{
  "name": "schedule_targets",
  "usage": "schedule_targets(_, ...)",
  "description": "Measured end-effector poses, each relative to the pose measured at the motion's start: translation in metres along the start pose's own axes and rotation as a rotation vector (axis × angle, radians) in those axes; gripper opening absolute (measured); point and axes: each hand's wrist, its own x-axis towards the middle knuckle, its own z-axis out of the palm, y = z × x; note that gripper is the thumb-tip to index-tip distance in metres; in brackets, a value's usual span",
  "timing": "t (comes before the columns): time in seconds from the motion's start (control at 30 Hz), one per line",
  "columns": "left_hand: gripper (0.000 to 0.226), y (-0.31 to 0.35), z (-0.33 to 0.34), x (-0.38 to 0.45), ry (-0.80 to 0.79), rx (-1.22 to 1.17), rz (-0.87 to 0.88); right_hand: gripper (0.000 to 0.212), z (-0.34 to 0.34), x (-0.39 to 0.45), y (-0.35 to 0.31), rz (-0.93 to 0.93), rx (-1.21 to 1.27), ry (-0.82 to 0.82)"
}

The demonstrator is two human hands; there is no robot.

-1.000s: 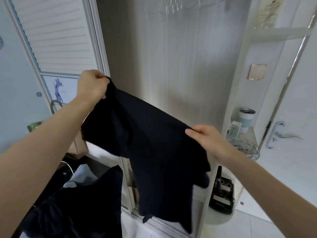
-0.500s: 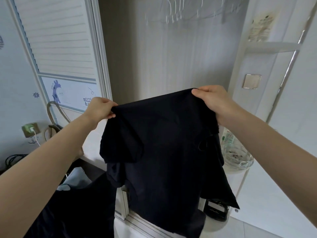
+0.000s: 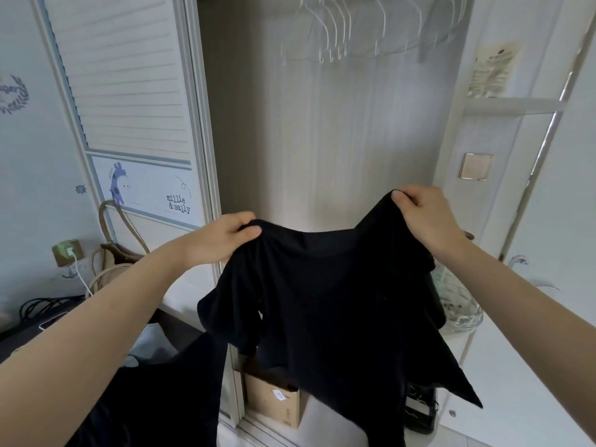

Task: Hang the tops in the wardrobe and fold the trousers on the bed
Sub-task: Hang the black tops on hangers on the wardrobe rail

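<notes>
A black top hangs spread out in front of the open wardrobe. My left hand grips its upper left edge and my right hand grips its upper right edge, a little higher. The cloth sags between them and drapes down past the wardrobe's floor. Several white wire hangers hang on the rail at the top of the wardrobe. More dark clothing lies low at the left, under my left forearm.
A sliding slatted door stands left of the opening. A cardboard box sits on the wardrobe floor. A glass bowl rests on a white shelf at the right. A tan bag and cables are at the left.
My right hand rose from low right to level with the left, and the top opened out flat between both hands. The view tilted up, showing more of the hangers.
</notes>
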Motion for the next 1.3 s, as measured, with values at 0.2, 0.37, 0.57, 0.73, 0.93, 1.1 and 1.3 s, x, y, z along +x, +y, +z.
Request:
schedule_targets(0.2,0.019,0.043,-0.002,0.005,0.187,-0.515,-0.064,0.033,0.02,-0.011,0.016,-0.017,-0.13,-0.196)
schedule_targets(0.37,0.022,0.08,0.001,0.004,0.251,-0.795,-0.006,0.031,0.028,-0.033,0.015,0.017,-0.079,-0.403)
schedule_targets(0.57,0.017,0.09,0.001,0.003,0.319,-0.812,0.013,0.037,0.011,-0.1,-0.029,-0.255,0.448,-0.003)
schedule_targets(0.73,0.019,0.094,-0.001,0.002,0.386,-0.968,0.012,0.023,0.046,-0.146,-0.02,-0.46,0.167,-0.322)
schedule_targets(0.93,0.008,0.103,-0.009,0.002,0.419,-1.107,0.053,0.041,0.084,-0.132,-0.006,0.422,0.241,-0.57)
schedule_targets(1.1,0.011,0.102,-0.006,-0.004,0.412,-1.046,0.049,0.059,0.096,-0.109,0.004,1.223,1.186,-0.701)
schedule_targets(1.3,0.008,0.07,-0.004,-0.015,0.368,-0.777,-0.161,0.01,0.076,-0.072,0.014,1.043,1.309,-0.28)
